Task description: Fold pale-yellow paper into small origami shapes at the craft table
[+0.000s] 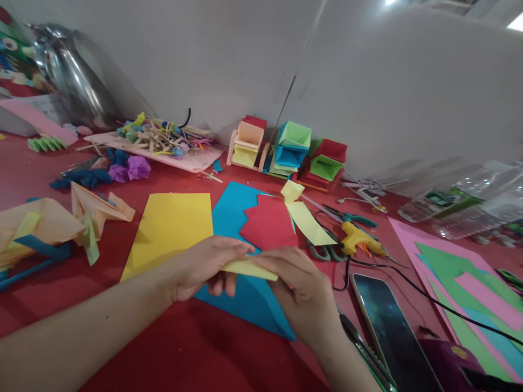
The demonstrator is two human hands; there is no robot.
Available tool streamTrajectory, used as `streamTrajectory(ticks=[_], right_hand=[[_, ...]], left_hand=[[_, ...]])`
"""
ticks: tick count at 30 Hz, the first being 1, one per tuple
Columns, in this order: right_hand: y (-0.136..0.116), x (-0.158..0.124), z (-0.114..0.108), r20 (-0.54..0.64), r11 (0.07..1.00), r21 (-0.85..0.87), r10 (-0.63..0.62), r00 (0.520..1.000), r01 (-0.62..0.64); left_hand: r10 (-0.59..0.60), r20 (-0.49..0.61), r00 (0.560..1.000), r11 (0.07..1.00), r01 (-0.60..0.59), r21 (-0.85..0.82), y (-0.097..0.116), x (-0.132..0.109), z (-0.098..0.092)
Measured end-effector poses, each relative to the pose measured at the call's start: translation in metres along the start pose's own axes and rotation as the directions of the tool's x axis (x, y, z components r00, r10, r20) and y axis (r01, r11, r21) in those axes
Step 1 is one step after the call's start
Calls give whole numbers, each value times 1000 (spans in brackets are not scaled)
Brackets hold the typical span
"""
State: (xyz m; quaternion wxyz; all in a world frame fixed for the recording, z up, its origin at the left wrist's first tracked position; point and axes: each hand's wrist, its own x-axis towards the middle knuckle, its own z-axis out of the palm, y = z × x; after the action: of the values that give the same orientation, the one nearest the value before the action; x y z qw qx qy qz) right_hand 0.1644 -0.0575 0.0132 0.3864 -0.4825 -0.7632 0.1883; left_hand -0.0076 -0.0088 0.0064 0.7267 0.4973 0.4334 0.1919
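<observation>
Both of my hands hold one small folded piece of pale yellow paper (pixel 249 269) just above the red table (pixel 171 348). My left hand (pixel 204 267) pinches its left end, fingers closed. My right hand (pixel 296 288) grips its right end with the fingers curled over it. Under the hands lie a blue sheet (pixel 237 215), a yellow sheet (pixel 169 226) and a red sheet (pixel 269 223). Another pale yellow strip (pixel 308 222) lies just beyond the red sheet.
A phone (pixel 390 326) lies at my right, with a yellow glue gun (pixel 359 239), its black cord and scissors (pixel 324 251) beyond it. Pink and green sheets (pixel 457 272) are stacked far right. Folded paper boxes (pixel 292 147) stand by the wall. Paper scraps and sticks (pixel 159 139) fill the left.
</observation>
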Motion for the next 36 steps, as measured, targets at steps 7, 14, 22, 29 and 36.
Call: streamTrajectory(ticks=[7, 14, 22, 29, 36], right_hand=[[-2, 0, -2, 54, 814, 345, 480, 875, -468], [-6, 2, 0, -18, 816, 328, 509, 860, -476], [-6, 2, 1, -27, 768, 373, 570, 821, -521], [-4, 2, 0, -53, 777, 348, 575, 817, -524], [-5, 2, 2, -84, 771, 398, 570, 817, -497]], left_hand=[[423, 31, 906, 903, -424, 67, -3, 0, 0], [412, -50, 910, 874, -379, 305, -4, -4, 7], [407, -61, 911, 868, -365, 337, -2, -5, 8], [433, -95, 897, 865, -383, 325, -3, -5, 8], [507, -104, 856, 779, -403, 479, -3, -6, 8]])
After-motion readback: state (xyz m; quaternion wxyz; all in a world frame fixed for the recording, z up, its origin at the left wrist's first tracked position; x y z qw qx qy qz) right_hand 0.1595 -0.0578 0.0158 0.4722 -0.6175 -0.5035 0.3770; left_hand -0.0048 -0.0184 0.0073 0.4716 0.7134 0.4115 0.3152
